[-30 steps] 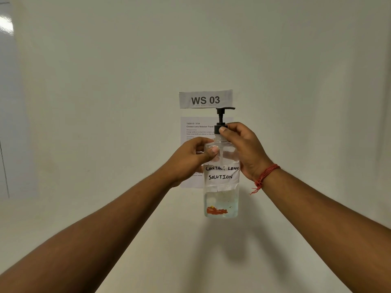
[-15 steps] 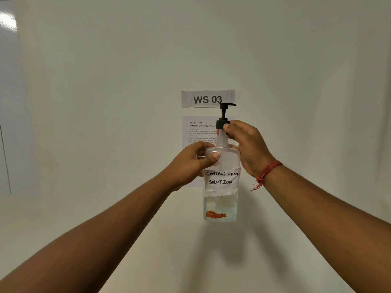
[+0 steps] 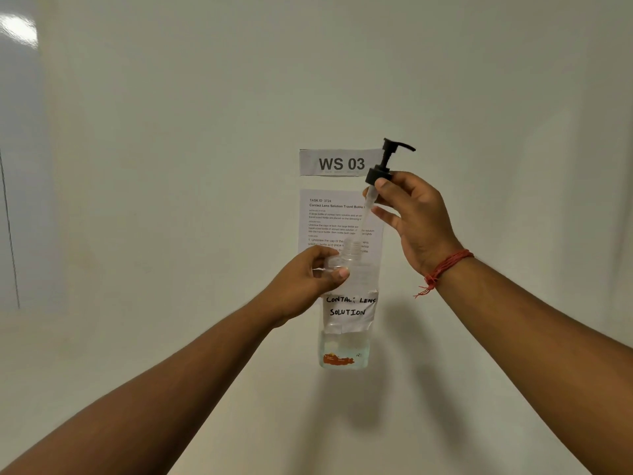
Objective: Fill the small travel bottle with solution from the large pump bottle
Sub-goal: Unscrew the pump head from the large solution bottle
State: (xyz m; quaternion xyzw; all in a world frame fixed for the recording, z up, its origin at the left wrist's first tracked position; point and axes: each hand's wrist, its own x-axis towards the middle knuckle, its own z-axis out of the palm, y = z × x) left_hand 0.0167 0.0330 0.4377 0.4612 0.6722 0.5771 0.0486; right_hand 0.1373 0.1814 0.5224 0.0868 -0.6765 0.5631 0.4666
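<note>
A large clear bottle point(image 3: 346, 347) with a handwritten "Contact Lens Solution" label is held up in front of a pale wall. It has a little liquid at the bottom. My left hand point(image 3: 308, 279) grips its shoulder just below the open threaded neck. My right hand point(image 3: 411, 214) holds the black pump head point(image 3: 385, 164) by its collar, lifted above and to the right of the neck. The pump's clear dip tube hangs down at a slant toward the bottle mouth. No small travel bottle is in view.
On the wall behind the bottle hang a "WS 03" paper sign point(image 3: 340, 162) and a printed task sheet point(image 3: 337, 221). A red thread band point(image 3: 445, 269) circles my right wrist. A glossy panel point(image 3: 17, 149) edges the far left.
The pump head was seated on the bottle neck before. Now my right hand has lifted it off, up and to the right, drawing the tube out. My left hand still grips the bottle.
</note>
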